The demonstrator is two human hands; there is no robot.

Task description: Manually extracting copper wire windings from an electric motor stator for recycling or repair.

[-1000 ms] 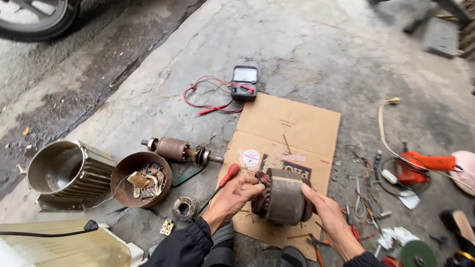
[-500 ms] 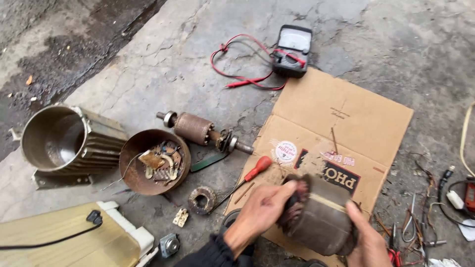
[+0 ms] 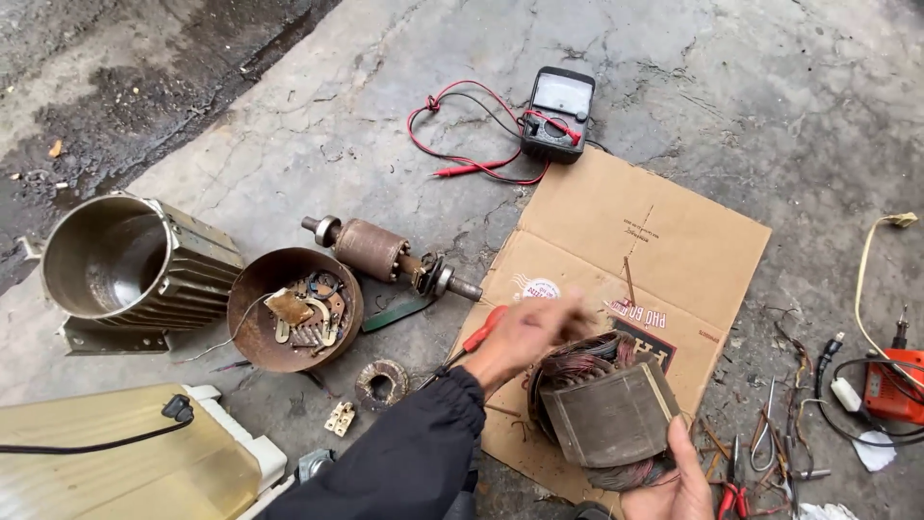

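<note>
Now my right hand (image 3: 674, 481) clamps the motor stator (image 3: 604, 409) steady on the cardboard (image 3: 664, 231); my left hand (image 3: 525, 332), fingers loose, touches its copper windings (image 3: 577, 364).

We see an analog meter (image 3: 558, 114) with red leads (image 3: 462, 144) on the concrete, a rusty rotor (image 3: 380, 252), a round end cover (image 3: 294, 310), a finned motor housing (image 3: 130, 265), and what may be a soldering tool (image 3: 890, 385), partly cropped at the right edge.
</note>
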